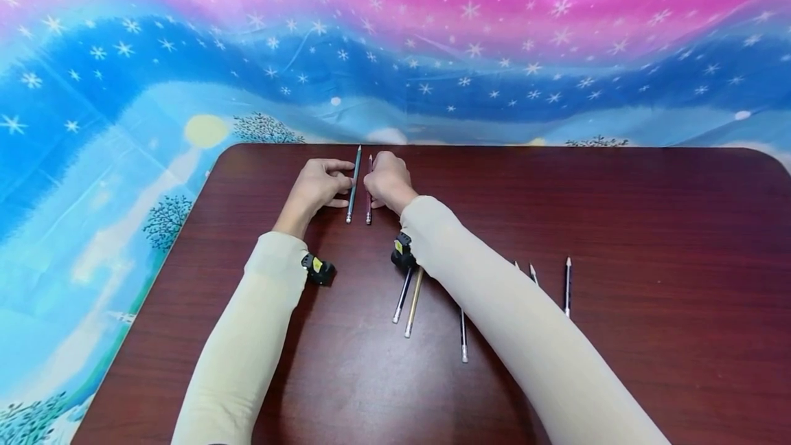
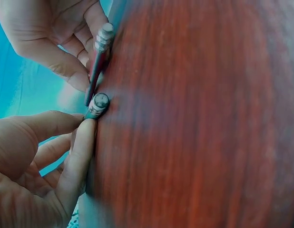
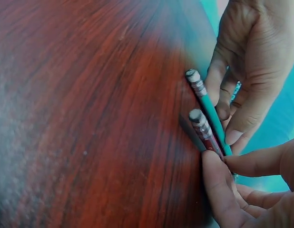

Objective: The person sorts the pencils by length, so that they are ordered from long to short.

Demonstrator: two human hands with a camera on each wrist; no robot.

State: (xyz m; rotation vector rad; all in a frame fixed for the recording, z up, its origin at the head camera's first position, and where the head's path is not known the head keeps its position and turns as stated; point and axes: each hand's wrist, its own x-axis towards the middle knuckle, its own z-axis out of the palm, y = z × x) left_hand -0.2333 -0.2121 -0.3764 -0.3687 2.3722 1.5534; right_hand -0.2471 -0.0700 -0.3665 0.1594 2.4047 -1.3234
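At the far edge of the table, my left hand (image 1: pixel 316 187) pinches a teal pencil (image 1: pixel 354 191) with a white eraser. Just right of it, my right hand (image 1: pixel 389 178) holds a dark red pencil (image 1: pixel 369 206) between thumb and finger. Both pencils point away from me, side by side with a narrow gap in the head view. In the left wrist view, fingertips meet at the teal pencil's eraser end (image 2: pixel 96 107). The right wrist view has the dark red pencil (image 3: pixel 207 135) nearer, its lower part hidden by fingers.
On the brown table (image 1: pixel 649 225), a dark pencil (image 1: pixel 404 294) and a gold pencil (image 1: pixel 414 304) lie partly under the right forearm. Another dark pencil (image 1: pixel 464 335), a black pencil (image 1: pixel 568 287) and other pencil tips (image 1: pixel 533 273) show around the sleeve. A patterned cloth (image 1: pixel 395 40) hangs behind.
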